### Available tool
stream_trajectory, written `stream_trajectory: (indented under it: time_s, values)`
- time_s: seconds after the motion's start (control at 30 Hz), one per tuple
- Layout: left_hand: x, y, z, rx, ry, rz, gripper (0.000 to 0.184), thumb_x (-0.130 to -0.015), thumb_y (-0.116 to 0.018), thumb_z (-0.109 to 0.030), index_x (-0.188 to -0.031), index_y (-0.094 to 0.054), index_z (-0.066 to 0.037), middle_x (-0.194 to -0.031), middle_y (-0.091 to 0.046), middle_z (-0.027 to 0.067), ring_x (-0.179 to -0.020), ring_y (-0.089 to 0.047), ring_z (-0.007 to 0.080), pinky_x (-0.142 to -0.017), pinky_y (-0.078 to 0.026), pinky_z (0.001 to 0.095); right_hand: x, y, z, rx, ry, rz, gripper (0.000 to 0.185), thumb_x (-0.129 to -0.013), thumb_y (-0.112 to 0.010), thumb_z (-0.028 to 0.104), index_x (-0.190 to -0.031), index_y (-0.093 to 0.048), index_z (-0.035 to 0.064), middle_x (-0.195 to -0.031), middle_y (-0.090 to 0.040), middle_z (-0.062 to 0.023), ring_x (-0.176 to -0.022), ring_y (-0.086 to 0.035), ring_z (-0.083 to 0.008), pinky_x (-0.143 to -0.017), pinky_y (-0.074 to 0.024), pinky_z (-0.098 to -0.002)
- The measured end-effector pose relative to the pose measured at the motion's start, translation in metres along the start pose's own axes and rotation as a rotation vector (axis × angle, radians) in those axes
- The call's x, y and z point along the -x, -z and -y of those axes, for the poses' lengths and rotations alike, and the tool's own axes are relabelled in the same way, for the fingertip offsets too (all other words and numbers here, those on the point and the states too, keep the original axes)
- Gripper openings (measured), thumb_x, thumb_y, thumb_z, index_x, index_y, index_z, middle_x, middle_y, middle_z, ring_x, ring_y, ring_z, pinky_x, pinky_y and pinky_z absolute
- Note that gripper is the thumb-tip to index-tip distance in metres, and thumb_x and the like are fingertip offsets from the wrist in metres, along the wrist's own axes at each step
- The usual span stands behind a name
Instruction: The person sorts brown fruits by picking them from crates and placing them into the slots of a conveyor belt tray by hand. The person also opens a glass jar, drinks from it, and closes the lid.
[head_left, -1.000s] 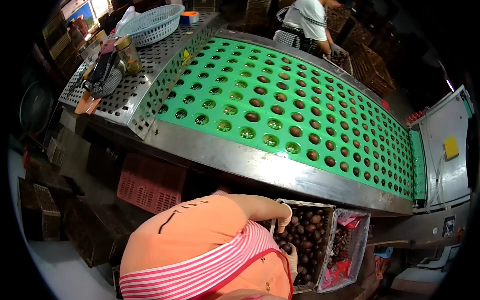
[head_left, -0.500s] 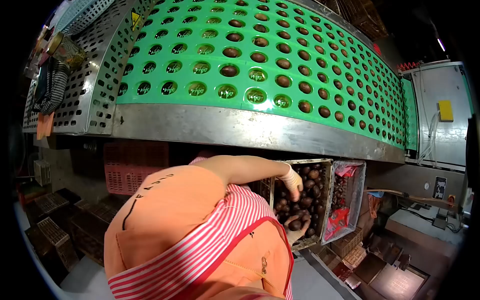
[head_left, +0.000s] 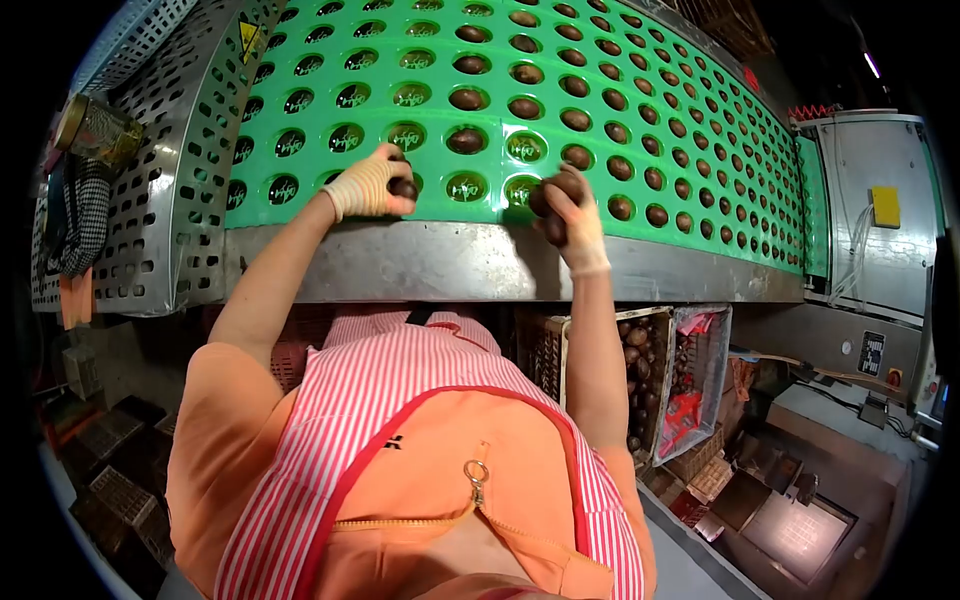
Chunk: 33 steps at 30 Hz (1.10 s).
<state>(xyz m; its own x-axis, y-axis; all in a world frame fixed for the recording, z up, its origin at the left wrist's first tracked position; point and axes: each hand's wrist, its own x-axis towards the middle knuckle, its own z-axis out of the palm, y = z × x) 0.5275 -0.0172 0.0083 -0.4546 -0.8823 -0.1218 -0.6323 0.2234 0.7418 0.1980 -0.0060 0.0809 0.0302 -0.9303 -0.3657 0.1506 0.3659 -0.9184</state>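
Gloved, my left hand [head_left: 370,187] is closed round dark round fruit [head_left: 403,188] above the near rows of a green tray belt [head_left: 433,208]. Farther right, my right hand [head_left: 573,215], also gloved, grips several dark fruits [head_left: 553,228] over the belt's near edge. Many cups toward the right of the belt hold one fruit each; the cups round my left hand show none. Below the steel rim [head_left: 420,265] stands a crate [head_left: 568,360] with dark fruits, partly hidden by my right forearm.
A perforated metal shelf [head_left: 180,190] with a jar [head_left: 100,133] and a checked pouch [head_left: 92,218] is on the left. Beside the crate sits a lined bin [head_left: 712,370] with red plastic. A metal cabinet [head_left: 870,200] stands at the far right.
Both hands have risen out of the crate and moved up over the belt, each with fruit in it. The view has tilted down, and the co-worker at the back is out of sight.
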Motion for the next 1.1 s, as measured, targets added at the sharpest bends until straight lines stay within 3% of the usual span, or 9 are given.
stream_trajectory:
  time_s: [0.2, 0.33, 0.47, 0.53, 0.57, 0.67, 0.87, 0.97, 1.1]
  values:
    - [-0.012, 0.002, -0.072, -0.321, 0.052, -0.09, 0.043, -0.07, -0.071, -0.03, -0.105, -0.063, -0.006, -0.119, -0.053, 0.0174, -0.094, -0.064, 0.0385, -0.081, -0.054, 0.0456, -0.067, -0.011, 0.003, 0.972, 0.108, -0.118, 0.055, -0.074, -0.076, 0.018, -0.125, -0.058, 0.0127, -0.111, -0.06, -0.0133, -0.098, -0.059, -0.0265, -0.08, -0.051, -0.0378]
    - [-0.081, -0.043, -0.071, -0.52, 0.145, 0.243, 0.043, -0.074, -0.071, -0.031, -0.105, -0.063, -0.003, -0.106, -0.062, 0.0228, -0.085, -0.065, 0.0395, -0.076, -0.055, 0.0448, -0.105, -0.019, -0.013, 1.573, 0.212, -0.065, 0.064, -0.071, -0.079, 0.024, -0.13, -0.055, 0.0162, -0.114, -0.059, -0.0142, -0.106, -0.058, -0.0355, -0.09, -0.0471, -0.0469]
    - [-0.079, -0.032, -0.029, -0.109, -0.173, -0.165, 0.036, -0.082, -0.065, -0.034, -0.1, -0.064, -0.003, -0.095, -0.066, 0.022, -0.069, -0.064, 0.0357, -0.064, -0.053, 0.0436, -0.085, 0.02, -0.008, 1.41, 0.556, -0.232, 0.064, -0.075, -0.075, 0.016, -0.134, -0.051, 0.0171, -0.114, -0.058, -0.0132, -0.101, -0.058, -0.0352, -0.085, -0.0489, -0.0472]
    - [-0.071, 0.0, -0.033, 0.676, 0.291, -0.194, 0.032, -0.092, -0.057, -0.037, -0.096, -0.064, -0.006, -0.067, -0.057, 0.0083, -0.065, -0.056, 0.0151, -0.064, -0.048, 0.0316, -0.087, 0.052, -0.03, 1.533, 0.764, -0.257, 0.053, -0.08, -0.07, 0.014, -0.13, -0.054, 0.0192, -0.114, -0.058, -0.0104, -0.103, -0.057, -0.032, -0.085, -0.0484, -0.0456]
    - [-0.068, -0.001, -0.008, 0.931, 0.166, -0.339, 0.027, -0.094, -0.055, -0.033, -0.099, -0.063, -0.007, -0.078, -0.059, 0.008, -0.069, -0.059, 0.0152, -0.068, -0.05, 0.0304, -0.085, 0.063, -0.045, 1.625, 0.714, -0.183, 0.051, -0.08, -0.07, 0.015, -0.128, -0.055, 0.0198, -0.114, -0.058, -0.0091, -0.104, -0.057, -0.0319, -0.085, -0.0477, -0.0464]
    - [-0.065, -0.001, 0.035, -0.437, -0.084, -0.519, 0.027, -0.089, -0.059, -0.019, -0.116, -0.06, -0.014, -0.105, -0.06, 0.0078, -0.095, -0.058, 0.0281, -0.082, -0.05, 0.0384, -0.081, 0.072, -0.054, 1.605, 0.719, -0.195, 0.048, -0.079, -0.066, 0.011, -0.125, -0.058, 0.0209, -0.119, -0.058, -0.006, -0.107, -0.056, -0.0314, -0.087, -0.0461, -0.0481]
    - [-0.047, 0.006, 0.046, -0.319, -0.173, -0.251, 0.036, -0.081, -0.063, -0.013, -0.117, -0.06, -0.017, -0.118, -0.055, 0.0049, -0.105, -0.054, 0.0321, -0.087, -0.049, 0.0442, -0.045, 0.011, -0.048, 1.537, 0.596, 0.121, 0.044, -0.075, -0.068, 0.007, -0.118, -0.061, 0.014, -0.113, -0.062, -0.011, -0.103, -0.057, -0.0348, -0.087, -0.0487, -0.0443]
    - [-0.036, 0.008, 0.023, -0.42, -0.172, -0.408, 0.034, -0.081, -0.064, -0.013, -0.115, -0.059, -0.015, -0.115, -0.056, 0.0077, -0.104, -0.055, 0.0333, -0.086, -0.049, 0.0455, -0.05, 0.01, -0.07, 1.516, 0.58, -0.09, 0.045, -0.075, -0.073, 0.017, -0.118, -0.06, 0.0124, -0.11, -0.061, -0.0109, -0.099, -0.056, -0.0352, -0.086, -0.0483, -0.0461]
    - [0.006, 0.016, -0.015, -0.383, 0.069, -0.029, 0.033, -0.082, -0.065, -0.01, -0.114, -0.058, -0.01, -0.111, -0.056, 0.0143, -0.102, -0.056, 0.0359, -0.086, -0.048, 0.0448, -0.021, -0.026, -0.067, 1.386, 0.663, -0.294, 0.039, -0.074, -0.066, 0.008, -0.113, -0.061, 0.0078, -0.108, -0.06, -0.0183, -0.097, -0.055, -0.0393, -0.084, -0.0478, -0.0481]
